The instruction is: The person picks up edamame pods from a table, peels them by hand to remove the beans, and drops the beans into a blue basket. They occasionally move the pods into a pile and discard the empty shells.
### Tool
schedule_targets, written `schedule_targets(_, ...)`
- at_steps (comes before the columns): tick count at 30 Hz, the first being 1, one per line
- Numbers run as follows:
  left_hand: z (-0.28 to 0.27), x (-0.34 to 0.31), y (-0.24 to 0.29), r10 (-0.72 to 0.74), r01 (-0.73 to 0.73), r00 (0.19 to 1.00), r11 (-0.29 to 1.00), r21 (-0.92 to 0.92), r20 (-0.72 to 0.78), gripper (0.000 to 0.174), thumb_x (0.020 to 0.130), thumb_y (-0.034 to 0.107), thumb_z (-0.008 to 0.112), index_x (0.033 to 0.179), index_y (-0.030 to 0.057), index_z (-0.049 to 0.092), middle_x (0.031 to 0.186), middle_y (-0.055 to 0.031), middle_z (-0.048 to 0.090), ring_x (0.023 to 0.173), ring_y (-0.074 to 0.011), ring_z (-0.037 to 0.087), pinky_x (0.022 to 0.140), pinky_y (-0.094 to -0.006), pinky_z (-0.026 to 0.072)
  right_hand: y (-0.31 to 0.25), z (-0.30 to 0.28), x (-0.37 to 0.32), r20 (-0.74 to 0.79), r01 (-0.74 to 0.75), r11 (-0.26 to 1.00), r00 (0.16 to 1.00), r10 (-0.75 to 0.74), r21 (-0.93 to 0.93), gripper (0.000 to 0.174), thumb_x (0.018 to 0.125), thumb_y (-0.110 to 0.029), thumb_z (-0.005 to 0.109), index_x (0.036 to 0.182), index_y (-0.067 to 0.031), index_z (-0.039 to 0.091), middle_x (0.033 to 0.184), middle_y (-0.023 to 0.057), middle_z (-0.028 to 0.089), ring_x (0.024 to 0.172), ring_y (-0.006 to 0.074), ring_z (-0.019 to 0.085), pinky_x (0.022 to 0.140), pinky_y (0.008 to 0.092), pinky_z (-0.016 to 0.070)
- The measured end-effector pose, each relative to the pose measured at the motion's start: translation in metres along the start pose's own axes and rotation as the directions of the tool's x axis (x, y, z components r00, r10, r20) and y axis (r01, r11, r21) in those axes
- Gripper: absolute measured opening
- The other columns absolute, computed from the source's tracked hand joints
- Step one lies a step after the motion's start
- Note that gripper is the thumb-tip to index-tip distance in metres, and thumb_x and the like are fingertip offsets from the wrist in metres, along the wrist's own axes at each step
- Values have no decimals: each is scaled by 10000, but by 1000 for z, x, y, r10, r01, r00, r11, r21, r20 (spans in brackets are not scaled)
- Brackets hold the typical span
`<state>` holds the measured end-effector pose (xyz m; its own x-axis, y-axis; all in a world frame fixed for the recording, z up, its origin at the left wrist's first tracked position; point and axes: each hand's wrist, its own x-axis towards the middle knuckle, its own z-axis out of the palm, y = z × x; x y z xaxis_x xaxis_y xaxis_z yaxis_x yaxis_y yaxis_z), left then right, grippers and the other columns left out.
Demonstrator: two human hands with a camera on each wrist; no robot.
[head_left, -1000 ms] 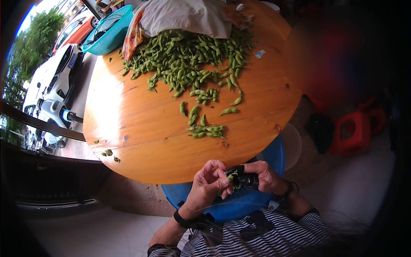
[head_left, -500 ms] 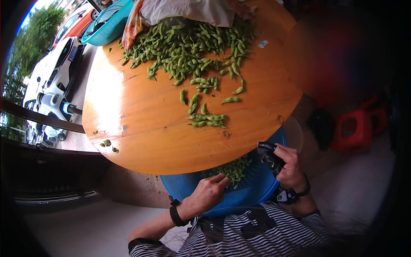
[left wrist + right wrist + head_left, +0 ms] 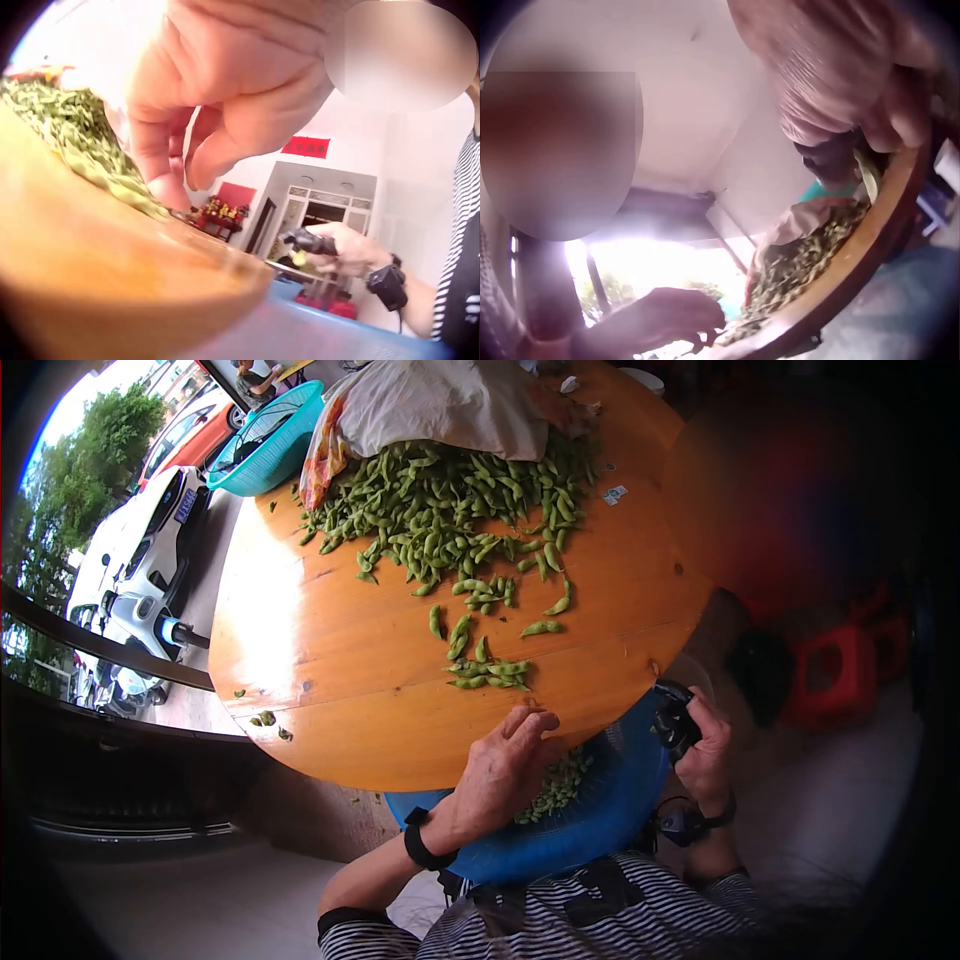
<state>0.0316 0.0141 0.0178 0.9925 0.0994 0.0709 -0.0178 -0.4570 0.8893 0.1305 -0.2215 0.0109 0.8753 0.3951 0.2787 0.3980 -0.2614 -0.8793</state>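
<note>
My left hand (image 3: 503,768) is over the near edge of the wooden table (image 3: 380,730), its fingers bent downward and nothing seen between them. In the left wrist view, the left hand (image 3: 225,82) has thumb and fingertips close together above the tabletop. Off to the right, past the basin's rim, my right hand (image 3: 705,745) has black coverings on its fingers. It pinches a green pod (image 3: 868,176), which also shows as a small green piece (image 3: 300,258) in the left wrist view. Several loose pods (image 3: 490,673) lie beyond the left hand.
A large pod heap (image 3: 440,510) lies under a pale cloth (image 3: 440,405) at the table's far side, beside a turquoise basket (image 3: 268,450). Below the table edge, a blue basin (image 3: 610,820) holds shelled green beans (image 3: 560,785). Red stools (image 3: 830,675) stand at the right.
The hands were together over the basin and have parted. My right hand has moved right; my left hand dipped over the basin, then rose to the table edge.
</note>
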Motion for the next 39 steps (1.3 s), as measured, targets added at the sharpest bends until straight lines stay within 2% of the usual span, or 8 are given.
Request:
schedule_targets(3,-28,20,-15,118,-34,975,915,402,-186,142,868,-6,638,1007,15,661,963,-138,633,819,-332,664,703,-392,540,20,-42,4,-93,-133,846,991,100,-516,315,821,-20,678,1111,51,576,905,138,529,721,268,555,623,388,442)
schedule_targets(9,-41,30,-34,74,-7,989,893,450,-131,207,806,-14,614,1001,6,680,965,-150,616,832,-355,649,740,-434,527,41,-55,-7,-103,35,658,980,-171,-752,400,708,101,449,1092,84,560,972,205,540,871,377,550,768,347,472)
schedule_targets(12,-41,30,-36,122,-47,986,856,515,-112,163,810,-18,632,964,7,676,951,-135,609,817,-349,642,721,-408,531,14,-32,-1,34,-165,970,984,174,-178,436,639,75,388,1022,78,595,850,195,597,783,302,614,752,318,496)
schedule_targets(15,-35,18,-12,181,-88,968,895,438,-175,108,820,-19,674,923,13,667,930,-113,642,757,-251,661,664,-337,533,3,10,-1,207,-121,977,975,84,176,365,678,92,418,957,47,649,774,138,619,699,218,617,690,291,484)
schedule_targets(17,-30,5,1,-221,220,974,975,-36,-50,106,831,5,724,912,10,657,902,-86,667,713,-120,642,623,-258,516,-12,27,-1,387,-143,972,920,62,185,376,723,77,466,1045,41,656,772,119,629,692,174,600,671,270,468)
schedule_targets(21,-13,-22,0,-256,226,967,869,-440,-11,110,852,-24,720,927,-7,641,819,-33,667,698,-71,617,609,-222,506,-29,54,-2,523,-273,914,848,81,301,457,741,42,437,1154,33,632,752,47,611,680,99,553,638,244,447)
schedule_targets(29,5,-36,-15,-168,104,964,950,-293,-204,114,831,-62,722,882,-9,635,797,-30,667,716,-79,638,624,-224,510,-29,57,-8,670,-535,797,704,236,282,469,753,-1,425,1176,23,627,778,6,590,726,52,533,654,222,436)
schedule_targets(39,3,-39,-14,-90,35,977,961,-276,-192,172,784,-38,764,873,13,627,778,-64,665,692,-116,640,625,-253,511,-7,57,-3,645,-266,862,759,-89,432,612,662,111,388,1212,5,636,960,38,641,929,117,574,880,239,436)
